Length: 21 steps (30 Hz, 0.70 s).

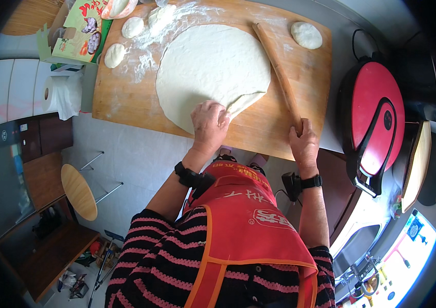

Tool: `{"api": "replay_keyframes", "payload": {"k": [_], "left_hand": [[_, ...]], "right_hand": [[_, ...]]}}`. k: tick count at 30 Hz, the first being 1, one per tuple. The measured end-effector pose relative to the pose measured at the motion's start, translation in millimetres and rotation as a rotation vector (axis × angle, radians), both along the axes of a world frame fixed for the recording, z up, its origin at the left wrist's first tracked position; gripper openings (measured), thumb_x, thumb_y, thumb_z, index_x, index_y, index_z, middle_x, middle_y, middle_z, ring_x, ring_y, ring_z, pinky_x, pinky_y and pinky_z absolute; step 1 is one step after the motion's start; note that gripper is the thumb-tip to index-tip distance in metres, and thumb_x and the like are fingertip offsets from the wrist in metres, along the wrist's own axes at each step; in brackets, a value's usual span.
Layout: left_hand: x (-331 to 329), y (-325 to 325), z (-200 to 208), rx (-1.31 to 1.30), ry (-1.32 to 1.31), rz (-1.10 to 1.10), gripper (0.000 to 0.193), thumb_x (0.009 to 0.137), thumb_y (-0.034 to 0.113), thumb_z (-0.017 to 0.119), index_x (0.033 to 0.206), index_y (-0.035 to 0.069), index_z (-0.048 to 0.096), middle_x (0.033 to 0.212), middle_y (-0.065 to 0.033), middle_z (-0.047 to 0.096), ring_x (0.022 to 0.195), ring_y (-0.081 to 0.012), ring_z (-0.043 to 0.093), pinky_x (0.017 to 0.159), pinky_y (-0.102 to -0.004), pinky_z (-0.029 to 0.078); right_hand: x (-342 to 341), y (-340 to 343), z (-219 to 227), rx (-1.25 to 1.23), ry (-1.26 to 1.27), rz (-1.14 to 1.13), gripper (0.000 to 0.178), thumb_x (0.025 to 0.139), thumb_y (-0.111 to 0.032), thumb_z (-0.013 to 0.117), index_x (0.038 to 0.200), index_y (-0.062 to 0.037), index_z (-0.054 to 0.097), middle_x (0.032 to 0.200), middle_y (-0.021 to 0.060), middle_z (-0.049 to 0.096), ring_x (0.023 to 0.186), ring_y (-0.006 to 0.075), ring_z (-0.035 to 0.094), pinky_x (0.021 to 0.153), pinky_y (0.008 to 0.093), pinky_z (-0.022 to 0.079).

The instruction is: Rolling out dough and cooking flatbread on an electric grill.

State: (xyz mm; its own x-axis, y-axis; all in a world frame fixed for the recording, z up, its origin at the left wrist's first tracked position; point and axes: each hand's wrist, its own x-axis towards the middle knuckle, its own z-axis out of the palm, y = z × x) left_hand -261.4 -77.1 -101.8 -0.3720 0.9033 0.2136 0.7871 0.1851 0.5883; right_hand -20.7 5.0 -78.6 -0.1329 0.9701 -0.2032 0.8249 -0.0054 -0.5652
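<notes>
Dough sheet: The dough sheet (202,72) was wide, thin and almost round, creamy white, with a smooth and matt surface; it lay on the middle of the wooden board (125,97).
Folded edge: At the sheet's near right part, the rim (246,102) was turned over into a narrow flap with a rather straight crease.
Left hand: The left hand (210,123) was at the near side of the board, its fingers bent upon the near edge of the sheet, beside this flap; whether they pinched the dough, I could not tell. The sheet spread away from these fingers, toward the far side of the board.
Right hand: The right hand (304,141) was at the board's near right edge, closed around the near end of the rolling pin (280,77).
Rolling pin: It lay slanting over the right part of the board, close beside the sheet.
Dough pieces: One round dough piece (307,35) rested at the board's far right corner; two smaller dough pieces (124,41) lay at its far left.
Flour: White flour (145,65) was scattered over the board's far left part.
</notes>
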Motion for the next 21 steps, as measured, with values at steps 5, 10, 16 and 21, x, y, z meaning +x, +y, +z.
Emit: {"api": "replay_keyframes", "payload": {"k": [5, 10, 16, 21], "left_hand": [[4, -2, 0, 0.066, 0.089, -0.016, 0.015, 0.072, 0.005, 0.07, 0.081, 0.008, 0.058, 0.093, -0.0063, 0.058, 0.096, -0.0286, 0.053, 0.087, -0.0417, 0.037], [-4, 1, -6, 0.032, -0.07, 0.046, 0.012, 0.074, 0.003, 0.066, 0.082, 0.007, 0.058, 0.088, -0.0081, 0.059, 0.092, -0.0286, 0.054, 0.084, -0.0417, 0.039], [12, -4, 9, -0.035, -0.567, 0.209, 0.006, 0.08, 0.001, 0.061, 0.084, 0.004, 0.056, 0.083, -0.0113, 0.06, 0.074, -0.0314, 0.058, 0.07, -0.0399, 0.047], [44, -28, 19, 0.026, -0.121, -0.392, 0.018, 0.075, -0.005, 0.061, 0.091, 0.003, 0.058, 0.099, -0.0127, 0.062, 0.093, -0.0305, 0.059, 0.085, -0.0403, 0.046]], "right_hand": [[1, -1, -2, 0.019, -0.014, 0.001, 0.026, 0.083, -0.017, 0.062, 0.104, -0.0037, 0.056, 0.079, 0.0194, 0.065, 0.076, 0.0344, 0.065, 0.069, 0.0392, 0.051], [1, -1, 0, -0.012, -0.006, 0.003, 0.025, 0.084, -0.022, 0.06, 0.104, -0.0081, 0.056, 0.082, 0.0193, 0.066, 0.079, 0.0382, 0.064, 0.07, 0.0445, 0.051], [0, -1, 0, -0.002, -0.03, 0.005, 0.026, 0.084, -0.023, 0.06, 0.106, -0.0089, 0.056, 0.082, 0.0194, 0.066, 0.079, 0.0383, 0.064, 0.07, 0.0455, 0.051], [3, -2, -3, 0.021, -0.008, 0.025, 0.028, 0.084, -0.023, 0.06, 0.108, -0.0089, 0.055, 0.08, 0.0196, 0.066, 0.078, 0.0385, 0.064, 0.07, 0.046, 0.051]]}}
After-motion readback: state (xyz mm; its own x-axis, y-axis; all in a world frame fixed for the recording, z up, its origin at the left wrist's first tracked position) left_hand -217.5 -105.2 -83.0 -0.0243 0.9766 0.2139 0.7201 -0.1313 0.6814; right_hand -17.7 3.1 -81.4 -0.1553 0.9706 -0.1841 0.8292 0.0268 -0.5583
